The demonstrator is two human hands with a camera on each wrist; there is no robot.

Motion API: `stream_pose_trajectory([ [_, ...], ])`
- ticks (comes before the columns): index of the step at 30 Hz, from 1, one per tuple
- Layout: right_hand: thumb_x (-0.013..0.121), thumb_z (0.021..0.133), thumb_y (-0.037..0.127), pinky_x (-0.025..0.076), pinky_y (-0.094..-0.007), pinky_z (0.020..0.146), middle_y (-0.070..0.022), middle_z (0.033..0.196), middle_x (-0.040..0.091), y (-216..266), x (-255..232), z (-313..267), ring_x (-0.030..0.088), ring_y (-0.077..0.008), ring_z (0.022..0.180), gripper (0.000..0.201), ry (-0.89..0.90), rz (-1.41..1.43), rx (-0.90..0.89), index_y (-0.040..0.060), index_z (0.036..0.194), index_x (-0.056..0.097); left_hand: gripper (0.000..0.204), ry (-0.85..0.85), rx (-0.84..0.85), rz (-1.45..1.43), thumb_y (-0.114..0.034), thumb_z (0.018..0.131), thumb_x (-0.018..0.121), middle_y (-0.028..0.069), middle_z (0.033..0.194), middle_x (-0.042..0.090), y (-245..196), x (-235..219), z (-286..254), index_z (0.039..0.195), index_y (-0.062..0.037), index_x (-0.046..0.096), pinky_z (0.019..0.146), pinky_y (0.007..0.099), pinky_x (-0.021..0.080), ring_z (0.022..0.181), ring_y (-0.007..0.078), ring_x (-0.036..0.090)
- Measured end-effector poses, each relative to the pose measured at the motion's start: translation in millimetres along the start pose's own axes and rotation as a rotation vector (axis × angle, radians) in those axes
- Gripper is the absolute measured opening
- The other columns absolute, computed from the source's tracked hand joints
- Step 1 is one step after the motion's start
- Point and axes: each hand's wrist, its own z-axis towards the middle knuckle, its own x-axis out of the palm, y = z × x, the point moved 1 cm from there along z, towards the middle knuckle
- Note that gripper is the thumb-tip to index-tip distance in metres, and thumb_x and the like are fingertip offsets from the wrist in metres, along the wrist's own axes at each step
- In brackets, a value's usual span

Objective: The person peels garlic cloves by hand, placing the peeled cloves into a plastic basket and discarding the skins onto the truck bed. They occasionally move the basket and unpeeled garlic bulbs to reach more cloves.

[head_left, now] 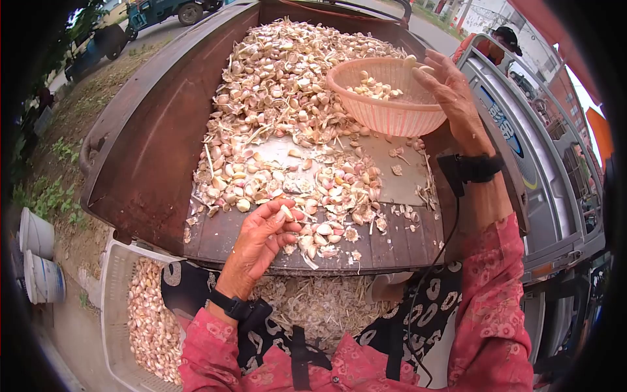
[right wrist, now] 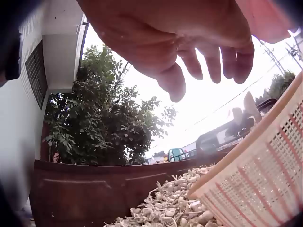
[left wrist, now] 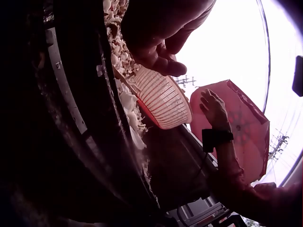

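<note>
In the head view my left hand [head_left: 261,232] pinches a pale garlic clove [head_left: 286,212] between thumb and fingertips, over the near edge of the garlic pile [head_left: 287,85]. My right hand [head_left: 450,91] is above the right rim of a pink plastic basket [head_left: 392,117], fingers spread and holding nothing. Some peeled cloves [head_left: 372,88] lie inside the basket. Off the fingertips, blurred pale cloves [right wrist: 251,106] show in the air over the basket's rim in the right wrist view.
The pile lies in a brown metal truck bed [head_left: 144,137] with raised walls. A white crate [head_left: 114,313] of cloves stands at lower left, near white buckets [head_left: 42,277]. Dry skins and stalks [head_left: 320,307] lie below the bed's edge. A cable [head_left: 450,228] hangs from the right wrist.
</note>
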Motion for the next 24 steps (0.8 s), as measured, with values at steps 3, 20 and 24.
stream_pose_trajectory([
  [3, 0.068, 0.093, 0.018, 0.054, -0.0328, 0.078, -0.013, 0.104, 0.069, -11, 8, -18, 0.066, -0.0183, 0.099, 0.032, 0.051, -0.173, -0.155, -0.003, 0.116, 0.062, 0.031, -0.002, 0.009, 0.03, -0.012, 0.098, 0.06, 0.0133, 0.108, 0.068, -1, 0, -1, 0.126, 0.0006, 0.055, 0.07, 0.0232, 0.057, 0.087, 0.0144, 0.068],
  [20, 0.07, 0.08, 0.017, 0.051, -0.0474, 0.07, -0.02, 0.092, 0.067, -113, 90, -118, 0.064, -0.0413, 0.087, 0.016, 0.49, -0.737, -0.272, 0.0038, 0.09, 0.068, 0.031, -0.013, 0.016, 0.141, -0.015, 0.096, 0.063, 0.0129, 0.108, 0.067, 2, -5, -1, 0.122, 0.0014, 0.057, 0.067, 0.0232, 0.054, 0.086, 0.0148, 0.067],
  [24, 0.06, 0.082, 0.005, 0.052, -0.0481, 0.073, -0.0224, 0.099, 0.066, -121, 86, -107, 0.065, -0.0416, 0.089, 0.024, 0.594, -0.826, -0.24, 0.0055, 0.103, 0.071, 0.03, -0.01, 0.02, 0.155, -0.015, 0.096, 0.063, 0.0124, 0.106, 0.067, 3, -9, 0, 0.121, 0.0014, 0.058, 0.065, 0.0227, 0.053, 0.084, 0.0144, 0.067],
])
